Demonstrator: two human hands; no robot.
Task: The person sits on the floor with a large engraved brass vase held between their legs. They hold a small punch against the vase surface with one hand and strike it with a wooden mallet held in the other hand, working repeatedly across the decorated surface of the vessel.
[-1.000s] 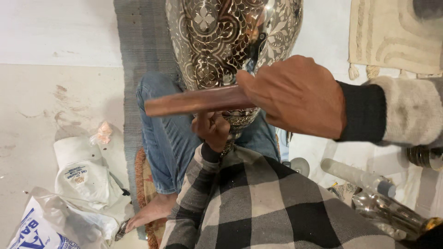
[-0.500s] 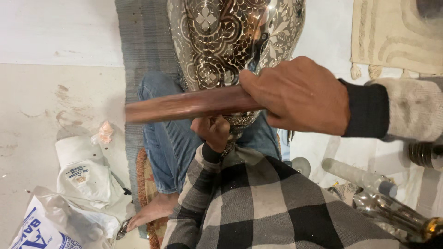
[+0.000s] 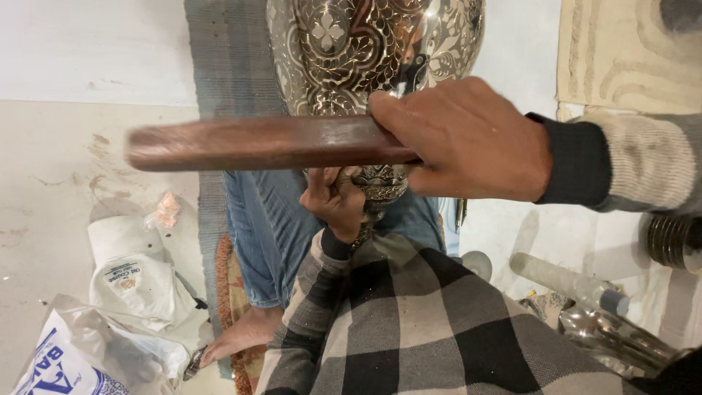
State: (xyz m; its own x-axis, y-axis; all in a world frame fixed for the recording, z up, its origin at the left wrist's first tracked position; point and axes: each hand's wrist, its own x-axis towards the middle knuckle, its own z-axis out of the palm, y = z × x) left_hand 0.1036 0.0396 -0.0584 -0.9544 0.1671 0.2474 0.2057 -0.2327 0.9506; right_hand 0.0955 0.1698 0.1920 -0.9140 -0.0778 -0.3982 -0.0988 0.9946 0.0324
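Since half a second ago the wooden mallet (image 3: 263,143) has lifted slightly and its free end has swung back toward the right. Its long axis lies almost level, pointing left from the right hand (image 3: 468,139), whose fingers (image 3: 398,117) wrap tight round its near end. Under the wood, the left hand (image 3: 335,199) is closed about something small and hidden against the foot of the engraved metal vase (image 3: 373,51), which stands just behind the mallet and nearer the left hand.
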